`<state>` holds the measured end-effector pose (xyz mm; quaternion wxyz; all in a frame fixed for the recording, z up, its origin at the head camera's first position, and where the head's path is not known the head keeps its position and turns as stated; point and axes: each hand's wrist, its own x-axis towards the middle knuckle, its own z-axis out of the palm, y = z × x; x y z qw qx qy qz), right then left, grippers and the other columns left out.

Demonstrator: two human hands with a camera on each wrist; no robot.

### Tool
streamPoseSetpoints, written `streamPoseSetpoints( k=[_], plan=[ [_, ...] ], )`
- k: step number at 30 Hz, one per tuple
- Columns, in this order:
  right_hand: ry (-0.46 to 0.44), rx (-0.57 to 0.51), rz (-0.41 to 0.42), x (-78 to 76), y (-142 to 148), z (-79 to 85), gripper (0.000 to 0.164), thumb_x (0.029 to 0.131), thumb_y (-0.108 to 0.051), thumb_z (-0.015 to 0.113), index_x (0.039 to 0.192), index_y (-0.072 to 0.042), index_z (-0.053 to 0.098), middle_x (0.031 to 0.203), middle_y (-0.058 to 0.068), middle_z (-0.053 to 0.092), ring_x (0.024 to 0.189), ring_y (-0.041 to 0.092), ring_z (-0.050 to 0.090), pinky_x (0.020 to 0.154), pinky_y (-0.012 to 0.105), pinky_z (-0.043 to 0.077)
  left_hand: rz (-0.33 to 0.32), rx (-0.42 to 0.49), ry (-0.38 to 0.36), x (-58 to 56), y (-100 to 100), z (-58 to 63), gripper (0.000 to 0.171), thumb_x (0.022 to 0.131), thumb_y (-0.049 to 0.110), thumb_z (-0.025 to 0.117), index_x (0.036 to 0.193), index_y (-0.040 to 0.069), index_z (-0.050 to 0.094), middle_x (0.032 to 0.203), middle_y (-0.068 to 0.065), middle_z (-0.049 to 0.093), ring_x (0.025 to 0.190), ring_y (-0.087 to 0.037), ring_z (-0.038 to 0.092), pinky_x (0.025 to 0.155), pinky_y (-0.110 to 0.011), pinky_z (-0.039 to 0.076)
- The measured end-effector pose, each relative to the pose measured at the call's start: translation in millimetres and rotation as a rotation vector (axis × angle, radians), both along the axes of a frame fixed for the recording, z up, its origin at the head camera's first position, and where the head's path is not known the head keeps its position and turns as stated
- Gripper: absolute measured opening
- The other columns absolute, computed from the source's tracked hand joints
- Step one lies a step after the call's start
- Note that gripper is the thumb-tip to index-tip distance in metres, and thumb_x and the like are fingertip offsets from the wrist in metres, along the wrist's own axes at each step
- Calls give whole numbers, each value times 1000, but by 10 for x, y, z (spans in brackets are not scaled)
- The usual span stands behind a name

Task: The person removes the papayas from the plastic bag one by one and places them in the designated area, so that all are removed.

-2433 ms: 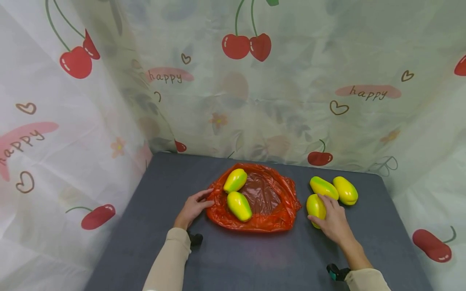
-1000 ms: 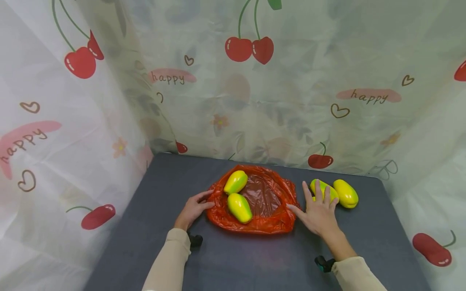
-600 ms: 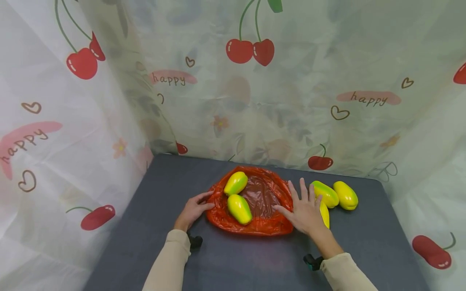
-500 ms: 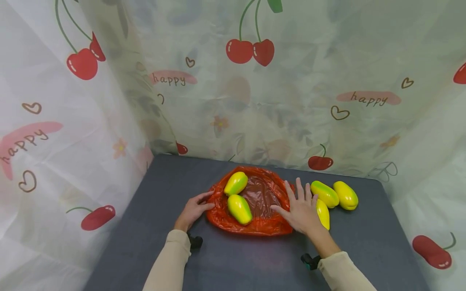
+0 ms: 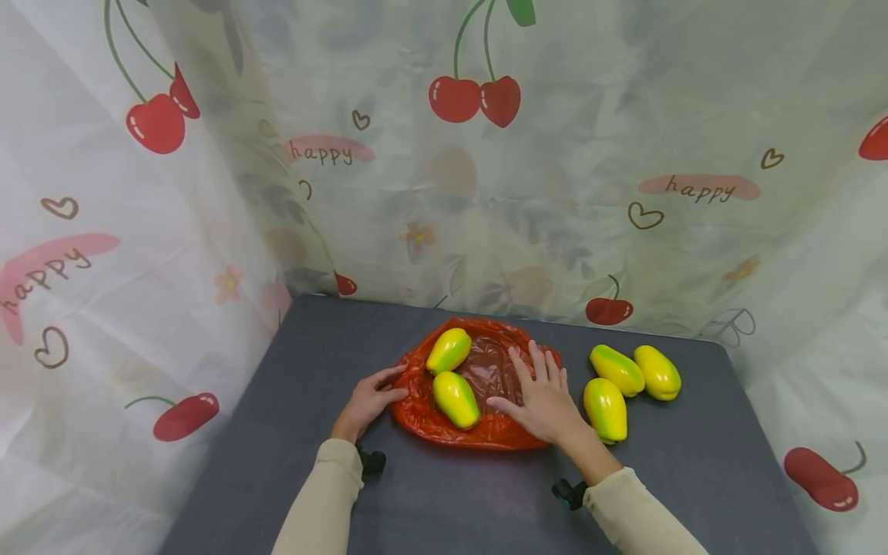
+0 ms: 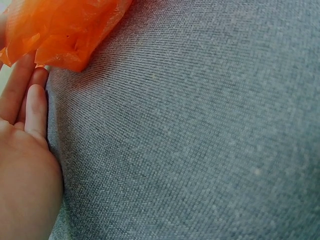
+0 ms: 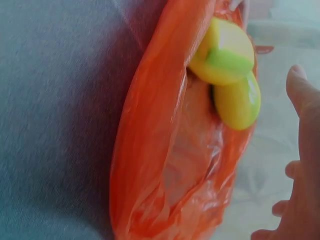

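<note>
A red plastic bag [image 5: 486,436] lies on the table with its mouth spread wide. Two yellow-green papayas sit at its left side, a rear papaya [image 5: 449,351] and a front papaya [image 5: 457,400]. At the bag's left rim, my left hand [image 5: 362,405] touches the plastic with thumb and forefinger apart; in the left wrist view its other fingers lie nearly straight beside the orange-looking film. My right hand [image 5: 544,397] holds nothing and hovers over the bag's right side, fingers spread. The right wrist view shows the papayas deep in the bag, beyond the thumb.
To the right of the bag lie a near papaya [image 5: 606,408], a middle papaya [image 5: 617,370] and a far papaya [image 5: 657,373], close together. The dark grey table [image 5: 444,501] backs onto a cherry-printed curtain [image 5: 527,193], which also hangs at both sides.
My right hand has let go of the near papaya on the right and moved left, fingers spreading, over the bag's right side. My left hand has stayed at the bag's left rim.
</note>
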<state>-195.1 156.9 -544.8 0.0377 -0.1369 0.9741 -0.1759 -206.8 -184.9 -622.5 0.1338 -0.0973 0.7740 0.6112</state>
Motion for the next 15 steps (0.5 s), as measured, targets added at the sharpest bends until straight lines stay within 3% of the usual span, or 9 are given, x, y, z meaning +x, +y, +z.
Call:
streamPoseSetpoints(
  k=[5,15],
  plan=[
    [-7,2,43,9,-120,26,102,86,-80,55,165,-28,17,172,18,8,154,54,14,119,76,17,0,6,-9,-5,-7,-10,54,89,31,79,140,32,62,155,-3,53,147,-29,46,123,-51,36],
    [-131,-84,87,18,-392,94,105,85,-80,57,165,-28,15,173,13,5,157,49,11,120,72,24,5,-2,-13,-5,-13,-13,54,89,33,80,140,33,63,156,-3,51,146,-30,46,122,-52,37]
  ],
)
